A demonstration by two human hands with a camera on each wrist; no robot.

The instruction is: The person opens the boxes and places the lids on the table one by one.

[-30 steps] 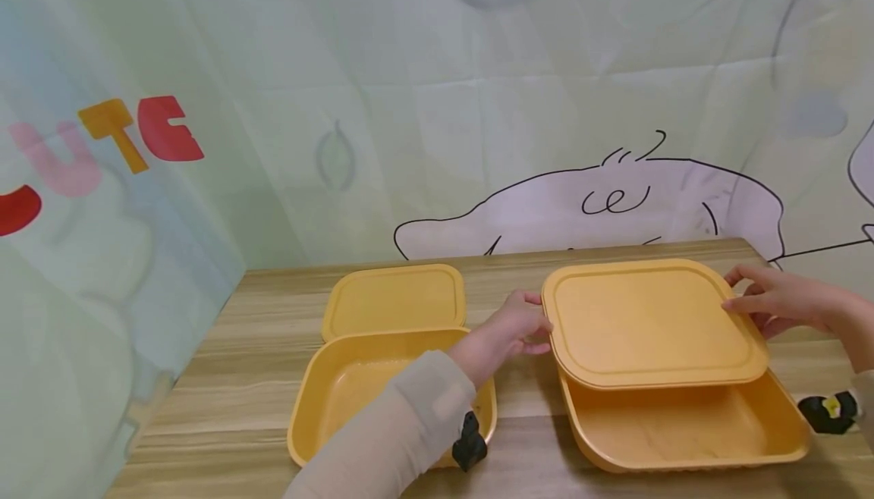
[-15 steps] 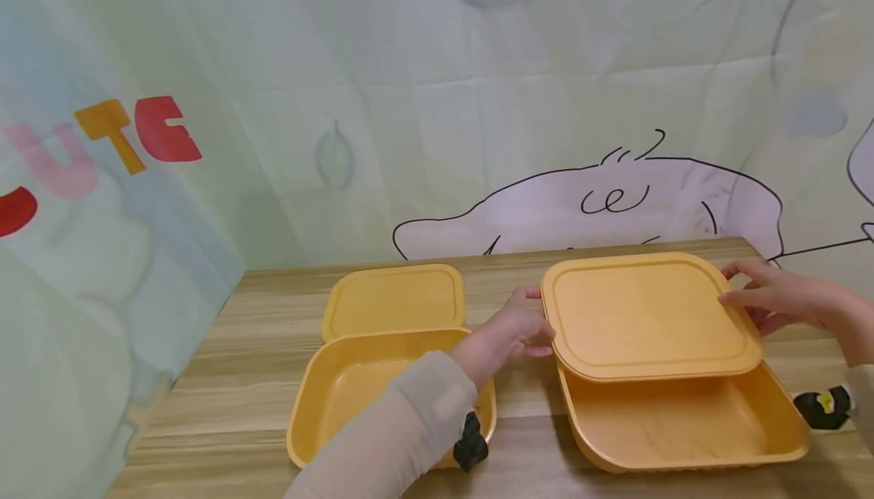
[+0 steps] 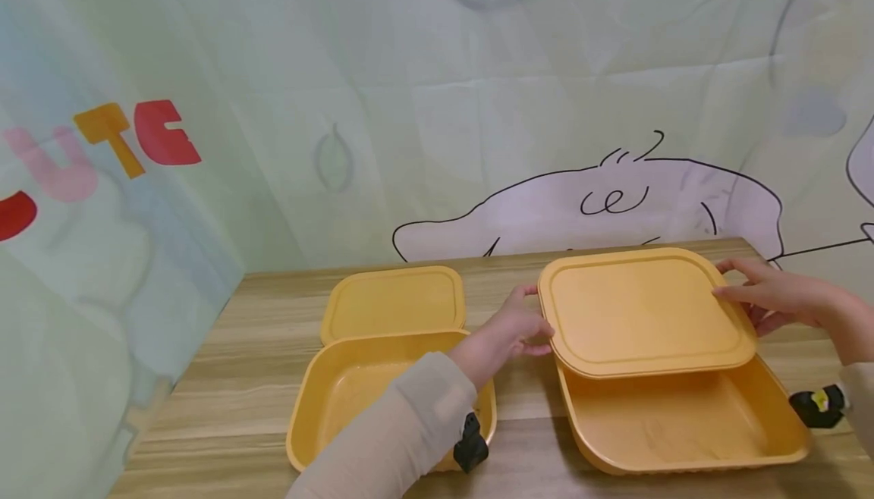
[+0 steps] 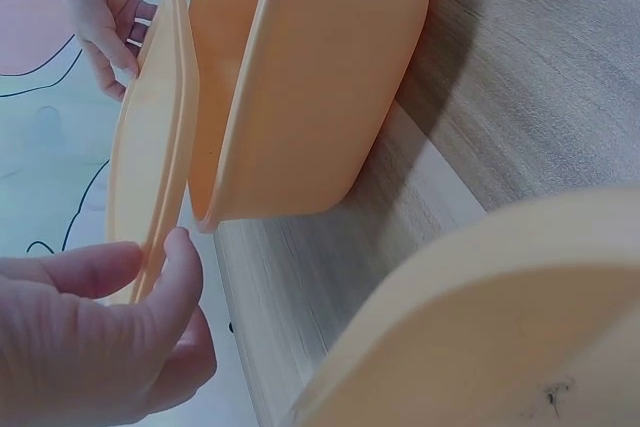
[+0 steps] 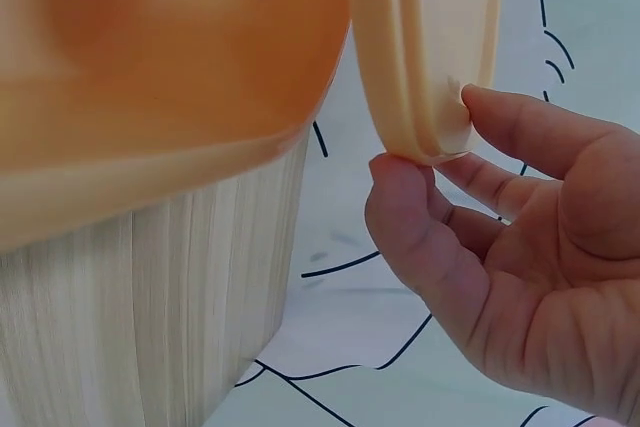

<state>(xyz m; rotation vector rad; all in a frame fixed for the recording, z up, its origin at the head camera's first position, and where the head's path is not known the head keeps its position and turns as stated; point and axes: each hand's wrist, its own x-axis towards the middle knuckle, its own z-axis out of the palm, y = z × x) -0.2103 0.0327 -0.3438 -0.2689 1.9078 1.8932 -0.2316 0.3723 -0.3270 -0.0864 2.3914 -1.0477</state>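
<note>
A yellow-orange rectangular lid [image 3: 649, 313] is held between both hands over the back part of a larger open plastic box [image 3: 683, 423]. My left hand [image 3: 512, 328] pinches the lid's left edge; in the left wrist view, thumb and fingers [image 4: 180, 277] lie on either side of the rim. At the opposite edge, my right hand [image 3: 785, 294] grips the lid, thumb on top and fingers beneath, as the right wrist view shows. The lid sits apart from the box's front rim, leaving the front of the inside visible.
To the left stands a smaller open box [image 3: 348, 393] of the same colour, partly covered by the left sleeve [image 3: 396, 431]. Behind it lies its lid-like flat panel [image 3: 396, 302]. The wooden table [image 3: 225, 378] backs onto a printed curtain [image 3: 410, 105].
Both hands have shifted the lid slightly backward and to the left, exposing more of the box's front. The right hand has moved a little left with it. The smaller box stays put.
</note>
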